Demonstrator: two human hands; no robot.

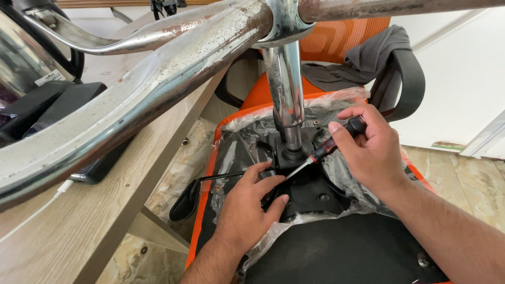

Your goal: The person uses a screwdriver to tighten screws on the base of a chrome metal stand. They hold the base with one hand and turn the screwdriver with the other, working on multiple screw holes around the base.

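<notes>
The right hand [371, 152] clenched a screwdriver [321, 153], tip angled below its fingers toward the black seat plate [315, 192] — the left hand [250, 208] pressed flat, fingers spread, steadying it.

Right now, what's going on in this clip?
A person is working on an upturned office chair with orange trim. The right hand grips a red-and-black screwdriver, its tip angled down at the black mounting plate near the base of the chrome column. The left hand presses on that plate beside the tip. Crinkled plastic wrap lies around the plate, and a wooden desk stands alongside.
</notes>
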